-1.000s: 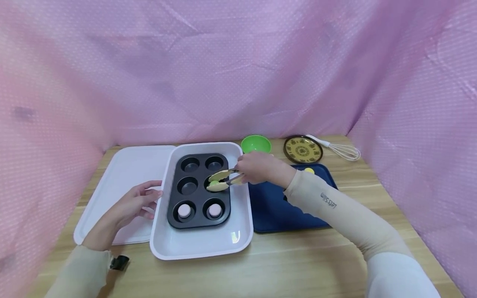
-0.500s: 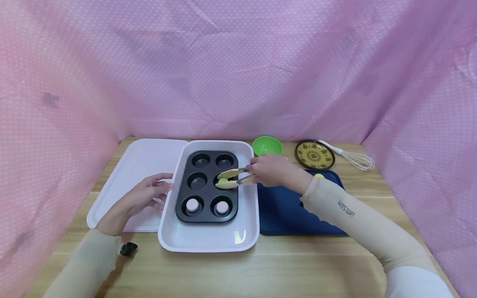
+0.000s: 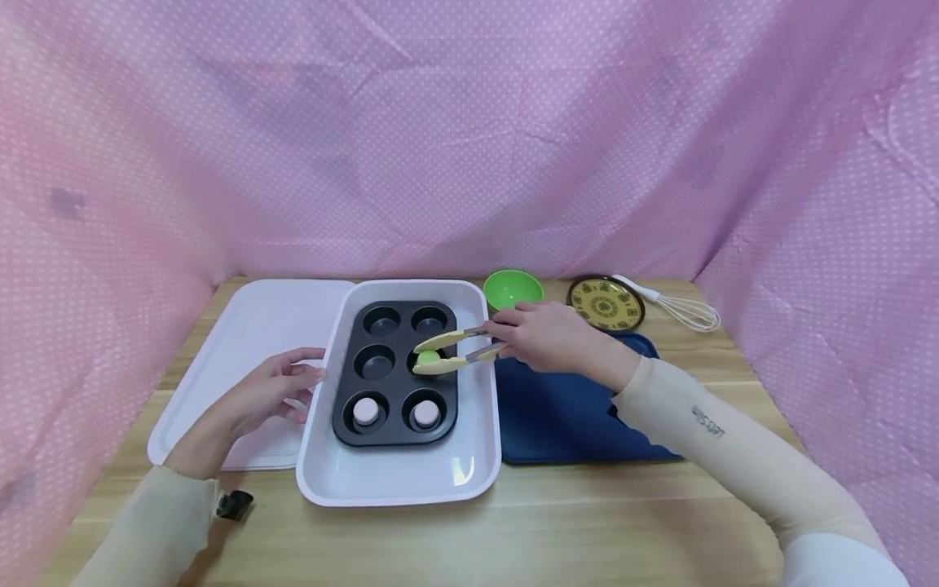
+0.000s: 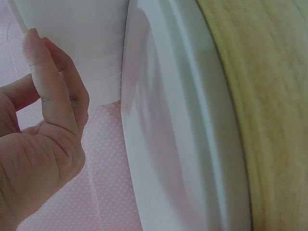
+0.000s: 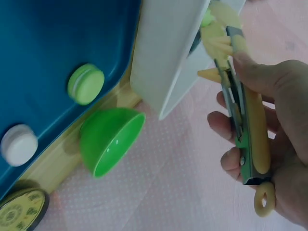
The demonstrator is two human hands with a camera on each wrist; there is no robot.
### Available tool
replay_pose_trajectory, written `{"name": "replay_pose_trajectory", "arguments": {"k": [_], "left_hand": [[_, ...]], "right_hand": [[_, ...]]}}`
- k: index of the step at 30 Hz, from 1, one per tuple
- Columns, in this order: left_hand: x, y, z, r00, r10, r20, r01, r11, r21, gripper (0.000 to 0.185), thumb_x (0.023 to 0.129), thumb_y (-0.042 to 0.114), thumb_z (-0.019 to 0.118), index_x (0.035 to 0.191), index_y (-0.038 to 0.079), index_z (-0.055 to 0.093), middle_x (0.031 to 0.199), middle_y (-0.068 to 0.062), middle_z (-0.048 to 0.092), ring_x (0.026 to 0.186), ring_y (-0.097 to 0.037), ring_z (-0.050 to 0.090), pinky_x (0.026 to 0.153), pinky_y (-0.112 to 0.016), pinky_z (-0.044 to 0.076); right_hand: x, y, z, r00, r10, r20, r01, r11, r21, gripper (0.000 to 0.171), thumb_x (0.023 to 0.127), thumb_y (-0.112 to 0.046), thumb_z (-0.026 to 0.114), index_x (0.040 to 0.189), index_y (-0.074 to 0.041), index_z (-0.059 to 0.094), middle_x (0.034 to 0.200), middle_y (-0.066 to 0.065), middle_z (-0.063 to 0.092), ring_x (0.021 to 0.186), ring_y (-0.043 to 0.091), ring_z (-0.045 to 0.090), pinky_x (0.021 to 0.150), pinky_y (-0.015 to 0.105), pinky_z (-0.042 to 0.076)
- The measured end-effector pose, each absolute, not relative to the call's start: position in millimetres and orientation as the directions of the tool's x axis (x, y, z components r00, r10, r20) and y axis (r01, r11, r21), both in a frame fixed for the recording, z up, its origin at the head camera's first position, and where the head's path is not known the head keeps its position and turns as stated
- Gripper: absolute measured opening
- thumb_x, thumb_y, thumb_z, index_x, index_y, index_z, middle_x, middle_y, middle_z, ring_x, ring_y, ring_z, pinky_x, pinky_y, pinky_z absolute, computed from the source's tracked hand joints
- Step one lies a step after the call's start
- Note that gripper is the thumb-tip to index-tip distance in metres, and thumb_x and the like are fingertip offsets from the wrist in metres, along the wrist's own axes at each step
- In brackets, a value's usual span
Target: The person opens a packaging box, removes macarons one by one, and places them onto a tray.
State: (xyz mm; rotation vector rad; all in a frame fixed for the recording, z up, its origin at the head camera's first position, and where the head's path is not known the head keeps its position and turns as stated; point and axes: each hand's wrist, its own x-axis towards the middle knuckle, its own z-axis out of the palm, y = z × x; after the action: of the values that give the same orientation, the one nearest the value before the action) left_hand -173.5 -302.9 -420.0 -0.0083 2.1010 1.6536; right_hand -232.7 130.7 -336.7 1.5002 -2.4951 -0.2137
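Right hand point(image 3: 546, 336) keeps the tongs point(image 3: 451, 352) clamped on a green macaron point(image 3: 428, 357), seemingly lifted slightly above the muffin pan point(image 3: 396, 373); left hand point(image 3: 267, 393), relaxed, stays at 9 o'clock.

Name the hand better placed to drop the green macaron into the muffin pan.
Right: the right hand grips the tongs pinching the green macaron over the muffin pan. The left hand merely rests by the white tray.

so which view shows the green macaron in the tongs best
The head view: the round green macaron sits between the tips of the yellow tongs over the black metal muffin tin. The right wrist view catches only a green sliver behind the white tray's wall. The left wrist view misses it.
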Motion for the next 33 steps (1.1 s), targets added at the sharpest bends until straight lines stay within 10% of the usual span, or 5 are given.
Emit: {"name": "replay_pose_trajectory", "arguments": {"k": [9,13,23,33], "left_hand": [[-175.3,-303.0,-417.9,-0.892,0.27,-0.364,-0.294,0.267,0.918,0.064,0.103,0.024,0.061,0.155,0.001,0.031,0.106,-0.007,0.067,0.078,-0.021,0.068,0.062,-0.036,0.062],[-175.7,-302.8,-418.8,-0.892,0.265,-0.366,-0.298,0.263,0.918,0.064,0.104,0.023,0.061,0.155,0.0,0.031,0.106,-0.006,0.067,0.078,-0.021,0.068,0.062,-0.037,0.062],[-177.9,-302.8,-419.0,-0.895,0.274,-0.352,-0.277,0.28,0.919,0.064,0.103,0.025,0.062,0.154,0.001,0.031,0.109,-0.008,0.066,0.08,-0.021,0.069,0.062,-0.037,0.062],[-176.6,-303.4,-420.7,-0.889,0.274,-0.366,-0.293,0.272,0.917,0.065,0.103,0.025,0.062,0.155,0.0,0.03,0.107,-0.006,0.067,0.079,-0.02,0.068,0.062,-0.037,0.062]], "right_hand": [[-228.7,199.9,-338.6,-0.381,-0.834,0.399,-0.908,0.418,0.007,0.049,0.086,-0.018,0.082,0.13,-0.003,0.067,0.122,0.012,0.069,0.107,0.031,0.067,0.086,0.049,0.057],[-224.0,228.9,-338.6,-0.376,-0.804,0.46,-0.916,0.398,-0.053,0.042,0.1,-0.032,0.067,0.129,-0.002,0.067,0.121,0.013,0.069,0.105,0.032,0.067,0.084,0.051,0.056],[-200.2,282.2,-369.1,-0.425,-0.776,0.466,-0.9,0.415,-0.13,0.052,0.103,-0.048,0.054,0.128,-0.004,0.069,0.12,0.008,0.07,0.105,0.024,0.067,0.097,0.02,0.046],[-184.9,308.5,-411.0,-0.495,-0.781,0.38,-0.865,0.486,-0.126,0.044,0.092,-0.032,0.077,0.128,-0.007,0.07,0.121,0.001,0.069,0.106,0.021,0.067,0.09,0.029,0.052]]}}
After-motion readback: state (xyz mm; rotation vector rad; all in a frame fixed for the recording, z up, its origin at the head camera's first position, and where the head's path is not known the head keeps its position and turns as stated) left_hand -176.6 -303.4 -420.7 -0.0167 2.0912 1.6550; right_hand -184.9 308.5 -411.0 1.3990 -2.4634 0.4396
